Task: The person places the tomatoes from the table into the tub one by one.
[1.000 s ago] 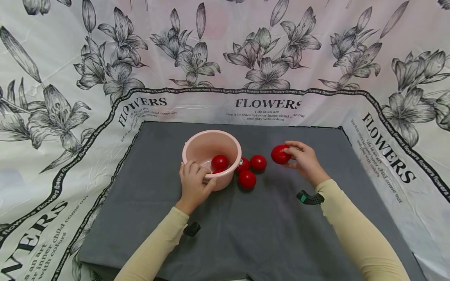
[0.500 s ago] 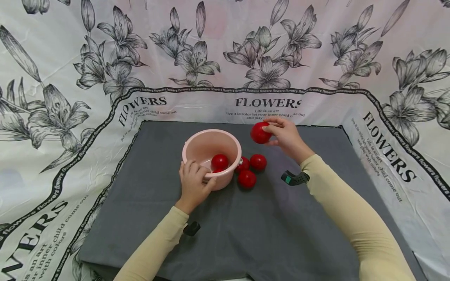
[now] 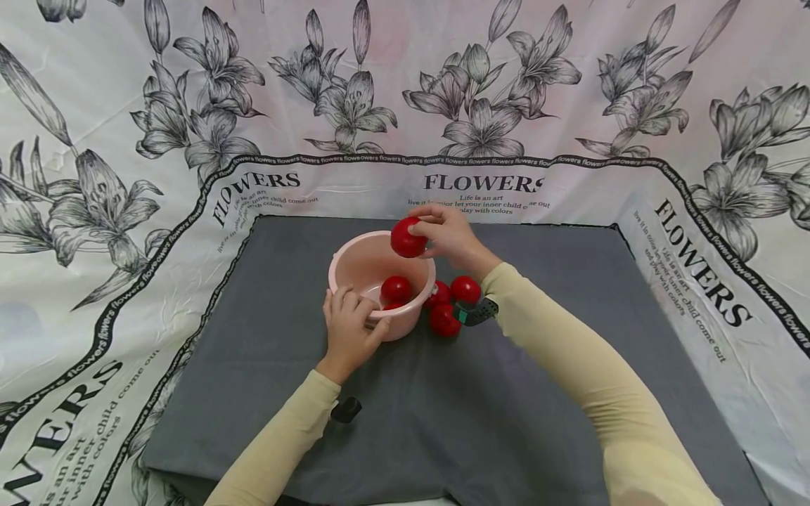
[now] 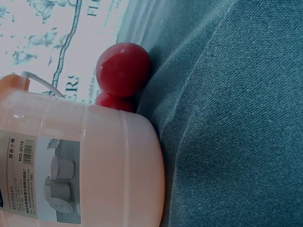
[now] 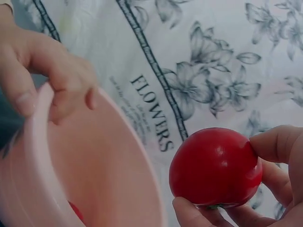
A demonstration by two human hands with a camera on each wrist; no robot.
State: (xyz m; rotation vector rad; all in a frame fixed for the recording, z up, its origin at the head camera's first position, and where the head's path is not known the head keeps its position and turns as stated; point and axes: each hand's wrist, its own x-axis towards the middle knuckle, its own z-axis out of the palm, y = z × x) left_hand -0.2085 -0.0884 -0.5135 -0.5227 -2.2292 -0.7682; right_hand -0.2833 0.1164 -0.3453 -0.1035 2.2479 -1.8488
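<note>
Left wrist, unlike head, shows label [image 4: 68,182] (left fingers [image 3: 347,301] hold bucket [image 3: 406,324]; right fingers [image 3: 432,210], tomato [image 3: 406,239]).

The bucket [image 3: 405,327] is pale pink, the tomatoes [image 3: 408,237] in, above and beside it bright red; the cloth [image 3: 506,422] under it is plain dark grey, the curtain [image 3: 392,53] behind it white with grey-black lilies [image 3: 481,130], black lettering [image 3: 484,183] and a black band [image 3: 392,160], the sleeves [image 3: 557,337] in front of it plain pale yellow
</note>
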